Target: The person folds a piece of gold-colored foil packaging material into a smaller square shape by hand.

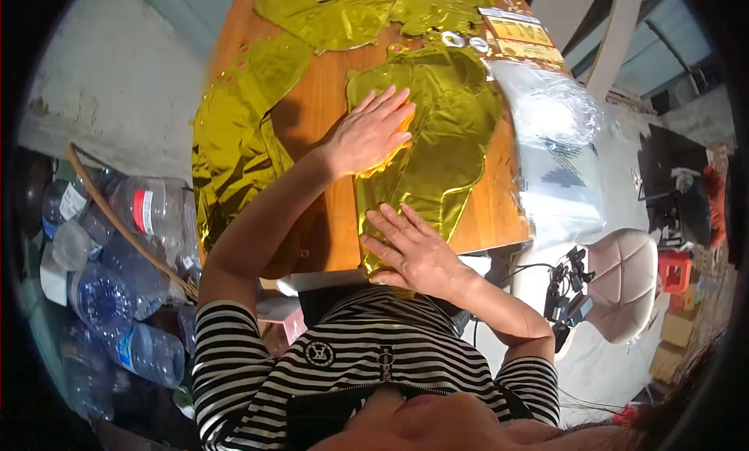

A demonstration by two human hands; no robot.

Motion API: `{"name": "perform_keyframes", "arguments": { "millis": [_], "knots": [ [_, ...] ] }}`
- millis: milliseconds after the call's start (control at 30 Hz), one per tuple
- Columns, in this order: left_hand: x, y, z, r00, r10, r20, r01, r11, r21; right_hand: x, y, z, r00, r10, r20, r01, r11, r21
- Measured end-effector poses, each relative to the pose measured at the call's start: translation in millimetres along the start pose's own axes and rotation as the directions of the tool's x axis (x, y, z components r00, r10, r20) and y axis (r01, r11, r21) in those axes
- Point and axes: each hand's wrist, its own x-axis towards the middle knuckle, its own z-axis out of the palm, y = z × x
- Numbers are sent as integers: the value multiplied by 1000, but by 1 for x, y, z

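Observation:
A flat, uninflated gold foil balloon (449,131) with seamed edges lies on the wooden table in front of me. My left hand (367,135) rests palm down on its left edge, fingers stretched out, with an orange glow on the foil beside the palm. Nearer to my body, my right hand (421,252) presses flat on the balloon's lower end, its fingers spread and the thumb toward the left. The foil directly beneath both palms is hidden.
More gold foil (242,139) hangs over the table's left edge, and another piece (328,14) covers the far end. A printed card (521,37) and clear plastic bags (550,111) lie along the right. Plastic bottles (148,205) crowd the left; a padded chair (622,283) stands right.

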Motion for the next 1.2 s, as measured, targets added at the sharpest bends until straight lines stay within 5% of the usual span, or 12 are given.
{"name": "perform_keyframes", "arguments": {
  "millis": [67, 200, 533, 667, 1200],
  "knots": [
    [4, -1, 5, 997, -10, -70, 18, 993, 120, 0, 0, 2, 1000, -11, -16, 11, 1000, 26],
    [10, 5, 13, 973, -231, -10, 232, 972, 31, 1, -2, -2, 1000, -11, -14, 11, 1000, 24],
    [7, 12, 4, 958, -286, 12, 286, 958, 23, 9, -3, -11, 999, -47, -19, 48, 998, 46],
    [-2, 30, -2, 973, -223, -50, 229, 958, 175, 7, -2, -6, 998, -63, 19, 63, 998, 33],
    [-14, 18, 16, 980, -186, -76, 190, 981, 48, 10, -5, -10, 998, -59, 23, 58, 997, 54]
  ]
}}
